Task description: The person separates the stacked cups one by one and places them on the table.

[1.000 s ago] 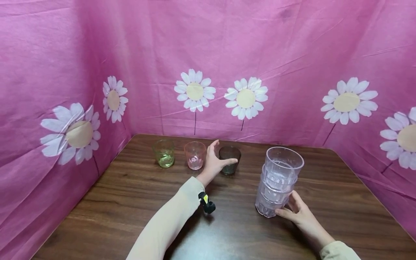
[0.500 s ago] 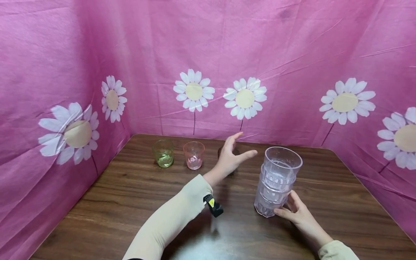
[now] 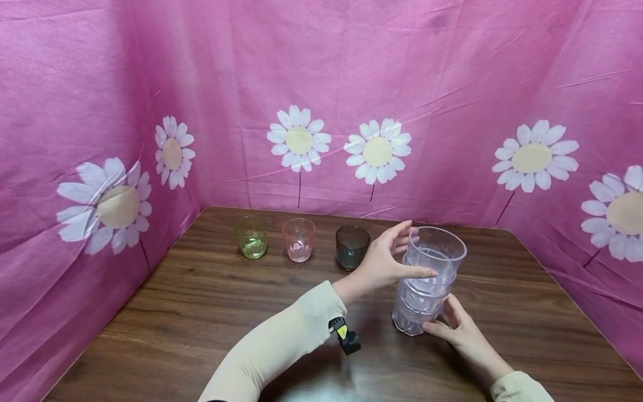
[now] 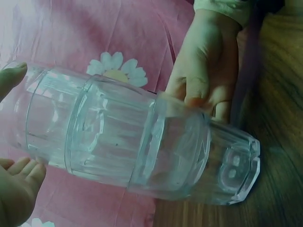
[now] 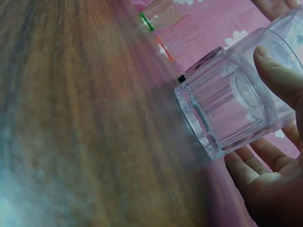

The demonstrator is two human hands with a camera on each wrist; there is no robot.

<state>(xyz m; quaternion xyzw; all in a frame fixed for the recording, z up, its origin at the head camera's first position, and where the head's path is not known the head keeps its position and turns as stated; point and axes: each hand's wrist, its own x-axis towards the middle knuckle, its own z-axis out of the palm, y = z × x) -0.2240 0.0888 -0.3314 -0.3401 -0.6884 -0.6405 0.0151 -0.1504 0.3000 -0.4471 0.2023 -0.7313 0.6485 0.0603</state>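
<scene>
Cup stack (image 3: 428,291) between both hands (image 3: 383,261) (image 3: 469,338)

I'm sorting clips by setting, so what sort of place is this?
Probably a makeshift indoor recording booth: a pink daisy-print cloth hangs behind and on both sides of a wood-grain table, and a small black device is worn at the left sleeve's cuff.

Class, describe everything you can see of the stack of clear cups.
The stack of clear cups looks like plastic: several nested, with round rims, ribbed sides and a faceted base. It stands upright, mouth up, apparently on the brown table. The right hand holds it near the bottom; the left hand surrounds its top, contact unclear.
</scene>
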